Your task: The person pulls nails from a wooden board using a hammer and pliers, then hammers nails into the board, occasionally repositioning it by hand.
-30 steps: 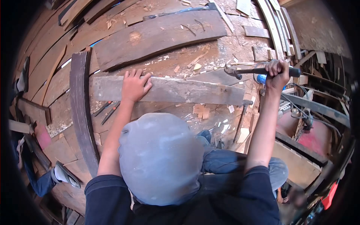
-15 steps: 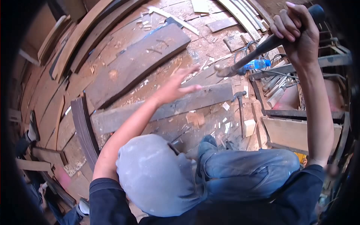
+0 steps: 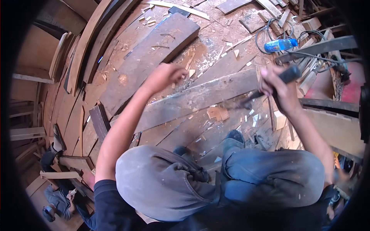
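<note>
On my remote feed the hammer point(image 3: 291, 73) is blurred; I cannot make out its head, and the right hand point(image 3: 278, 86) covers part of its handle. The left forearm point(image 3: 125, 121) partly hides the left end of the grey plank point(image 3: 208, 94). Right hand: fingers wrapped round the handle, shaft slanting down-left toward the plank's near edge. Left hand point(image 3: 166, 78): above the plank's far side, fingers curled inward; I cannot tell whether they pinch anything. Plank: flat on the board floor point(image 3: 163, 134), worn, patchily stained.
</note>
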Demonstrator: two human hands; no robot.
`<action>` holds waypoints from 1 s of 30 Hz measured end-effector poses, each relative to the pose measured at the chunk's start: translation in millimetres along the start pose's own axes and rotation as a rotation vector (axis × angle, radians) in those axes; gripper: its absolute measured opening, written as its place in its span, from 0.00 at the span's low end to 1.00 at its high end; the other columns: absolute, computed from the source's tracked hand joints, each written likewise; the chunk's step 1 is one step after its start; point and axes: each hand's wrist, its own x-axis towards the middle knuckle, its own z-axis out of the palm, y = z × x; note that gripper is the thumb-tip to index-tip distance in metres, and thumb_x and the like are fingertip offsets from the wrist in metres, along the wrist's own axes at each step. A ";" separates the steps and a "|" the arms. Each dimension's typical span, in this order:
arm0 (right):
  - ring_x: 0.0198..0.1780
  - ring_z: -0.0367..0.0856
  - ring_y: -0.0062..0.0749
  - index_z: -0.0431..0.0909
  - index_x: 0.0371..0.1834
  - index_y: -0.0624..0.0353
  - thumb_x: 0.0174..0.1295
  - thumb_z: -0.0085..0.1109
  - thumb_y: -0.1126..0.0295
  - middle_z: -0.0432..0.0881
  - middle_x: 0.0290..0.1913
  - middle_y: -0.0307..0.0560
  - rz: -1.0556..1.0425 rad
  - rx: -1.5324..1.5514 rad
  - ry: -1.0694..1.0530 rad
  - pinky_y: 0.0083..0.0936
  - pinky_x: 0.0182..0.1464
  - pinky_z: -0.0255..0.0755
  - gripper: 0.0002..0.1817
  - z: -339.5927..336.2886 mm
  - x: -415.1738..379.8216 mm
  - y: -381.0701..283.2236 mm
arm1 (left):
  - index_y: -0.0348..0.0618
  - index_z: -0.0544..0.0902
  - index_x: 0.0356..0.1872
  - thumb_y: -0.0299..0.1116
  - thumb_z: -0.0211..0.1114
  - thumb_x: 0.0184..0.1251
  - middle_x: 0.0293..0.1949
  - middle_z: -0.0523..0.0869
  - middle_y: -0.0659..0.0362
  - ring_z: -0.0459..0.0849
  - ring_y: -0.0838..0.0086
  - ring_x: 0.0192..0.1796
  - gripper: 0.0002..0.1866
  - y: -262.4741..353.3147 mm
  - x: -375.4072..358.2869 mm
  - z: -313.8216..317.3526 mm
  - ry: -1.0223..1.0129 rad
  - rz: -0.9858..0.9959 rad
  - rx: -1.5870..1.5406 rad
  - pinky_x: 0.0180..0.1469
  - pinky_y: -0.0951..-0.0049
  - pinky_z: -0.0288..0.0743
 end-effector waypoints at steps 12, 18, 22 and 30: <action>0.22 0.64 0.19 0.76 0.23 0.62 0.63 0.69 0.68 0.72 0.19 0.39 0.152 -0.414 -0.180 0.27 0.26 0.62 0.15 -44.6 -71.9 158.5 | 0.64 0.83 0.55 0.43 0.66 0.69 0.45 0.88 0.57 0.89 0.59 0.47 0.14 -99.0 60.4 -90.9 0.318 -0.121 0.784 0.45 0.56 0.83; 0.37 0.84 0.33 0.82 0.45 0.62 0.63 0.70 0.64 0.85 0.35 0.54 0.338 -0.400 -0.171 0.34 0.43 0.76 0.15 -34.3 -52.8 153.9 | 0.62 0.80 0.58 0.29 0.63 0.67 0.46 0.84 0.59 0.87 0.59 0.43 0.19 -67.2 58.8 -118.4 0.215 -0.031 0.827 0.43 0.58 0.80; 0.45 0.87 0.36 0.81 0.52 0.60 0.64 0.68 0.59 0.87 0.44 0.56 0.170 -0.537 -0.311 0.35 0.50 0.78 0.19 -62.6 -11.4 188.6 | 0.56 0.78 0.61 0.26 0.64 0.67 0.44 0.82 0.57 0.83 0.65 0.37 0.22 -19.6 57.0 -119.8 0.151 -0.017 0.615 0.43 0.64 0.78; 0.46 0.87 0.39 0.84 0.47 0.55 0.68 0.61 0.69 0.89 0.41 0.46 0.326 -0.800 0.217 0.36 0.51 0.80 0.08 -209.1 77.6 243.5 | 0.48 0.81 0.59 0.26 0.71 0.59 0.48 0.85 0.52 0.85 0.56 0.49 0.24 155.6 -14.1 -74.2 -0.285 0.071 0.665 0.53 0.58 0.78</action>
